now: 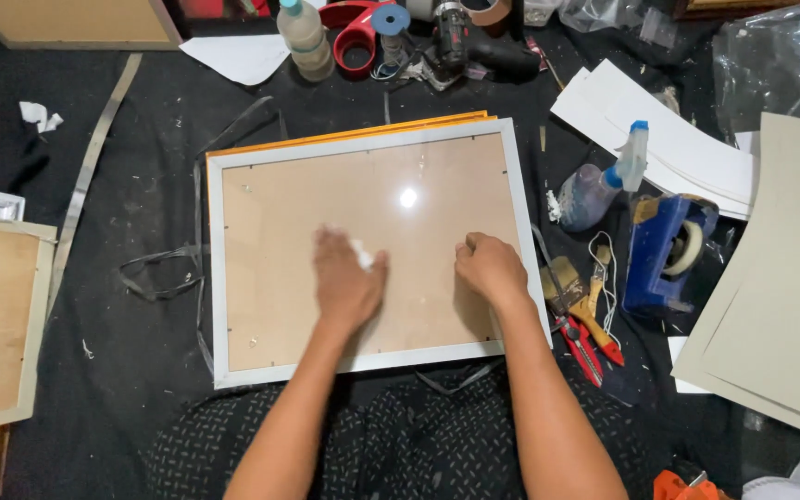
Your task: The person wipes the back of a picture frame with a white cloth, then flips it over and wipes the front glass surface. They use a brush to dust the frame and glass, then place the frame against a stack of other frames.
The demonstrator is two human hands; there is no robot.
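Left hand (346, 282) lies palm down on the glass of the picture frame (363, 243), fingers curled over a small white wad (363, 255) pressed against the pane. Just to its right, the right hand (488, 268) rests on the same glass as a loose fist, gripping nothing visible. Beside the frame's right edge lie a paintbrush (562, 278), a spray bottle (604, 181) and a blue tape dispenser (664, 250).
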